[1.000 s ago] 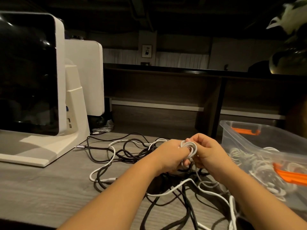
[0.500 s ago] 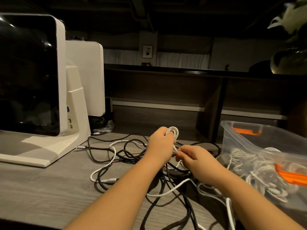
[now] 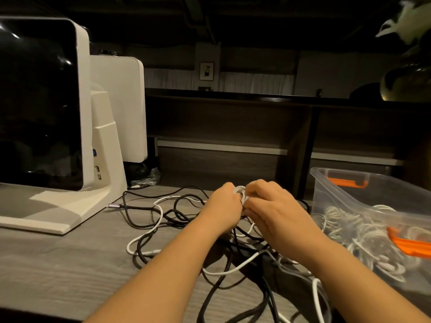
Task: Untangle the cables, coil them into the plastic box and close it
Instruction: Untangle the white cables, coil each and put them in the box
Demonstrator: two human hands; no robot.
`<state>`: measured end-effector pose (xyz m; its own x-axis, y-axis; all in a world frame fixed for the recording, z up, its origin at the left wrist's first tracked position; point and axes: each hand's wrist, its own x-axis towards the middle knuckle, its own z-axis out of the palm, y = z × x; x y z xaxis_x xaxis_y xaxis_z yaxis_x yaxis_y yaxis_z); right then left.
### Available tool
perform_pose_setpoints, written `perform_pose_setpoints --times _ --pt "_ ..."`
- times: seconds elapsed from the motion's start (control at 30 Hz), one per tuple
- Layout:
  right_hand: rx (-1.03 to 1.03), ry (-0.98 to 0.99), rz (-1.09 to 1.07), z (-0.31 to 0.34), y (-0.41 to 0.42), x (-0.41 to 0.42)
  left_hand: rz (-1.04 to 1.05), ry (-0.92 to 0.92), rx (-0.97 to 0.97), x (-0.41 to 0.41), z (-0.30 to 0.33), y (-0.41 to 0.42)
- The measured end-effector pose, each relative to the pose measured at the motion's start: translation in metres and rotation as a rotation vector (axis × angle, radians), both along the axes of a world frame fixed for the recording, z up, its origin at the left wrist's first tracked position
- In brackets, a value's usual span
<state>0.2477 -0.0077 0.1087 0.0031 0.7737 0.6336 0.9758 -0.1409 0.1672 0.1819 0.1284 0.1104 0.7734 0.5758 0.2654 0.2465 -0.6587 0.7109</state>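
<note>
At the frame's centre a small white coil (image 3: 241,194) is gripped between the left hand (image 3: 224,206) and right hand (image 3: 270,210), both curled round it. Black and white cables (image 3: 163,217) lie tangled on the table (image 3: 58,264) beneath. The open box (image 3: 331,194), at right, holds coiled white cables.

We see white & black cables (image 3: 163,220), clear box (image 3: 363,201) w/ orange latches (image 3: 345,182), grey woodgrain desk (image 3: 58,271), white monitor (image 3: 84,113).
</note>
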Motion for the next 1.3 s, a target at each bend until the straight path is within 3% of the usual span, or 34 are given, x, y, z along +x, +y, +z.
perform_pose_setpoints --times 0.07,0.4,0.67,0.77,0.83,0.93,1.03,1.17,1.3 --pt "0.004 0.046 0.035 -0.003 0.001 0.006 -0.080 0.026 -0.010 -0.004 0.001 -0.001" --pt "0.078 0.650 0.086 -0.007 0.001 0.013 -0.321 0.044 -0.181 -0.019 0.004 -0.021" --pt "0.161 1.456 0.122 0.003 -0.008 0.016 -0.599 0.083 -0.202 -0.018 0.000 -0.017" --pt "0.167 1.823 0.154 0.007 -0.008 0.012 -0.622 0.081 -0.137 -0.016 -0.001 -0.014" --pt "0.148 1.964 0.184 0.007 -0.009 0.012 -0.623 0.034 -0.130 -0.016 -0.001 -0.013" --pt "0.178 1.949 0.171 0.006 -0.008 0.015 -0.578 -0.064 -0.197 -0.015 0.000 -0.018" --pt "0.274 1.809 0.147 0.004 -0.005 0.015 -0.493 -0.216 -0.376 -0.012 0.000 -0.022" --pt "0.349 1.498 0.108 0.000 0.000 0.011 -0.363 -0.256 -0.386 -0.004 -0.002 -0.020" --pt "0.261 1.117 0.002 -0.004 0.005 0.004 -0.232 -0.269 -0.390 0.001 -0.003 -0.018"
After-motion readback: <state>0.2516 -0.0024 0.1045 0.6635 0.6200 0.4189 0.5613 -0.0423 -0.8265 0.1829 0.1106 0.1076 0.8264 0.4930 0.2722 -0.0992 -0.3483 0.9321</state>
